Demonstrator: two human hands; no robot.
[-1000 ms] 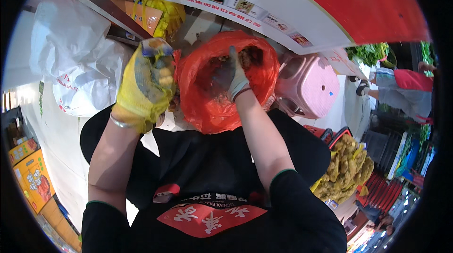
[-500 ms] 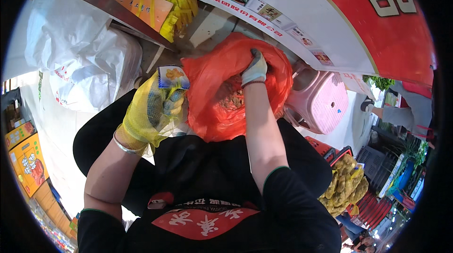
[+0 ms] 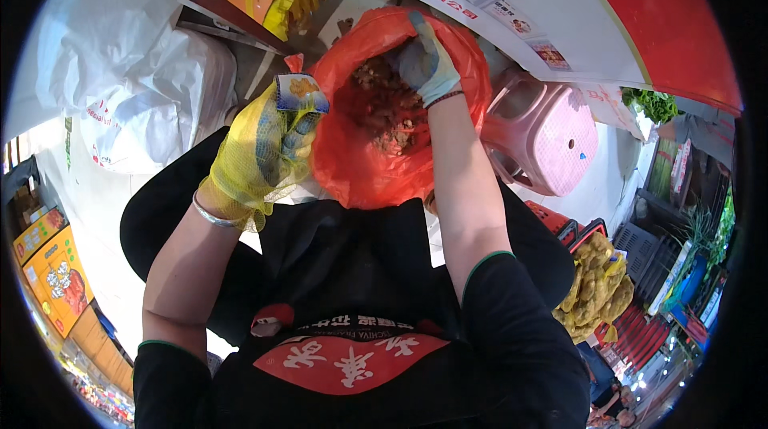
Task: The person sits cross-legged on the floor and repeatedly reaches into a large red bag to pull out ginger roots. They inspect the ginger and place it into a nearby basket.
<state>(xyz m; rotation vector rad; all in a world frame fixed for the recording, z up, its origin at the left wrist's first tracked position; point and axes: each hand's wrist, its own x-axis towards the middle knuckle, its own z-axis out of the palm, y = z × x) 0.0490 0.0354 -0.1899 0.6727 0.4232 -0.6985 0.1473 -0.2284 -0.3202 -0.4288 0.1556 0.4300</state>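
Red plastic bag point(image 3: 340, 169) sits in front of the person's knees, beside a pink stool point(image 3: 564, 137), its mouth facing up over rough brown lumps point(image 3: 392, 141). Its film looks thin, limp and easily torn, so a broad hold on the gathered rim should serve better than a pinch; the lumps look firm and probably give it some weight. Hands are apart: the gloved right hand point(image 3: 434, 69) reaches into the mouth, fingers looking spread; the left hand point(image 3: 268, 141), curled inside a light, stretchy yellow mesh bag point(image 3: 228, 177), may or may not grip it. Its label point(image 3: 302, 93) seems stiffer.
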